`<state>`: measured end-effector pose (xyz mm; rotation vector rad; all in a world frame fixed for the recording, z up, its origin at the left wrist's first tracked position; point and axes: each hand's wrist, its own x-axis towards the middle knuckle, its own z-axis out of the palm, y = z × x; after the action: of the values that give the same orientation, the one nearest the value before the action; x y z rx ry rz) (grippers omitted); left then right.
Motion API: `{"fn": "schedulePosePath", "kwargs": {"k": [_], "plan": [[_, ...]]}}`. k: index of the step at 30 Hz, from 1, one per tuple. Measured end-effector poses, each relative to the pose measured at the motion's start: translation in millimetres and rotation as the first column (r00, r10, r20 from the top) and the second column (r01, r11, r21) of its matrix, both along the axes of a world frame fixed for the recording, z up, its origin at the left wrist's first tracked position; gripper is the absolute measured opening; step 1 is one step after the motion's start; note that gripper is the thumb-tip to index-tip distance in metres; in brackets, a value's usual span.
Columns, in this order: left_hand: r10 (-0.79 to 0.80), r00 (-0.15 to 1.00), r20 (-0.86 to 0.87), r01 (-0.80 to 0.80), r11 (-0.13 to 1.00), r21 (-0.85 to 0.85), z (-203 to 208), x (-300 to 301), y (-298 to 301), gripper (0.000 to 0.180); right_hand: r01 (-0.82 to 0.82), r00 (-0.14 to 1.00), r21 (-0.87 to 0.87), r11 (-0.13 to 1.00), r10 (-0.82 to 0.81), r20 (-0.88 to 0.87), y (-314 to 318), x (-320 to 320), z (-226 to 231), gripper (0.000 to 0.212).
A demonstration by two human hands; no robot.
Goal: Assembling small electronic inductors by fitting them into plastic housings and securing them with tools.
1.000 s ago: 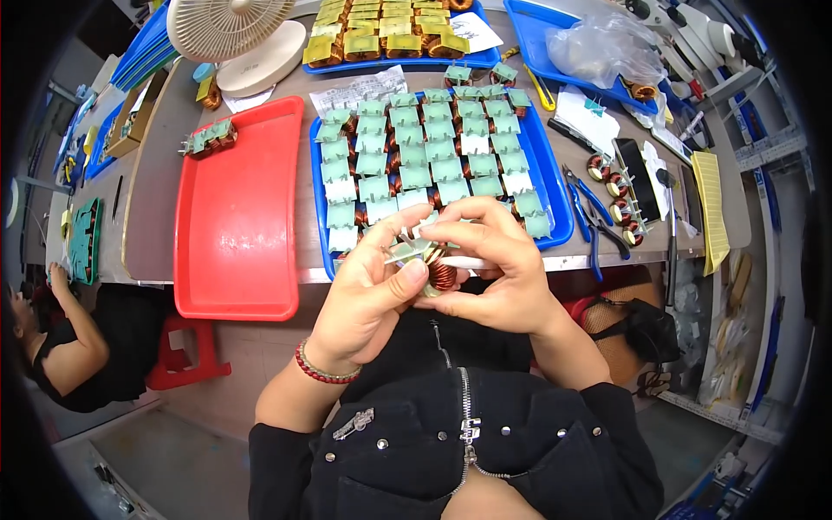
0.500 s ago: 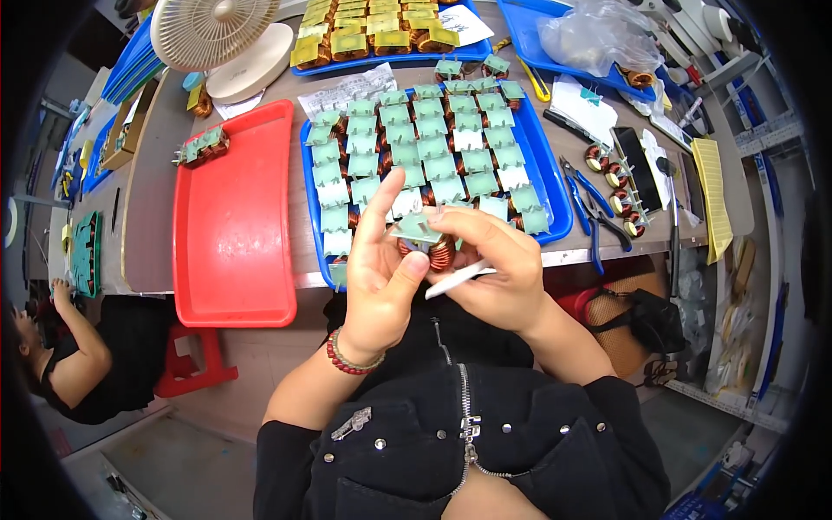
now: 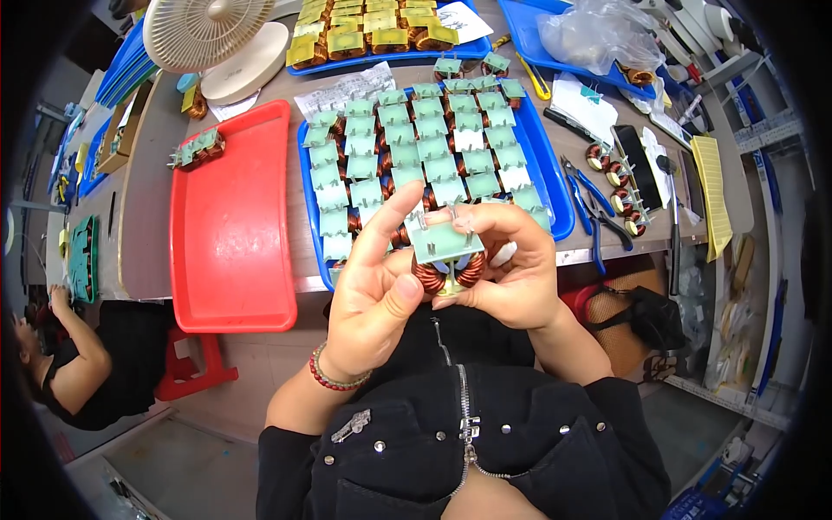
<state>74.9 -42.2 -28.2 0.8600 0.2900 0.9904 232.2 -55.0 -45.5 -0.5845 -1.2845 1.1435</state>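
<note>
A toroidal choke coil (image 3: pixel 472 269) with copper windings and a pale green board (image 3: pixel 438 240) on top is held upright before my chest. Several metal pins stick up from the board's far edge. My left hand (image 3: pixel 373 277) grips the coil's left side, thumb against the windings, index finger raised beside the board. My right hand (image 3: pixel 524 269) holds the right side, fingers on the board's edge and thumb under the coil. A small white object (image 3: pixel 503 254) shows between the right fingers; its kind is hidden. Behind both hands, rows of similar green-topped coils (image 3: pixel 403 154) fill a blue tray (image 3: pixel 555 195).
A red tray (image 3: pixel 230 251) at left holds one green-boarded coil (image 3: pixel 201 149). Blue-handled pliers (image 3: pixel 592 204), small coils (image 3: pixel 617 180) and a dark phone-like slab (image 3: pixel 637 169) lie at right. Yellow-topped coils (image 3: pixel 347 42) and a fan (image 3: pixel 208 30) stand behind. Another person (image 3: pixel 82 355) sits far left.
The coil has tipped upright, so both windings now face me. My right hand's fingers have shifted along the board, and the white object is tucked further into that hand.
</note>
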Motion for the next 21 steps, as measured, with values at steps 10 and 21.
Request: {"fn": "schedulePosePath", "kwargs": {"k": [10,21], "plan": [[0.155,0.922,-0.354,-0.021,0.935,0.354,-1,1,-11,0.056,-0.106,0.973,-0.219,0.970,0.147,0.180,-6,27,24,0.055],[-0.057,0.955,-0.290,0.033,0.996,-0.088,-10,1,16,0.054,0.189,0.639,0.275,0.943,-0.331,0.695,26,108,49,0.044]]}}
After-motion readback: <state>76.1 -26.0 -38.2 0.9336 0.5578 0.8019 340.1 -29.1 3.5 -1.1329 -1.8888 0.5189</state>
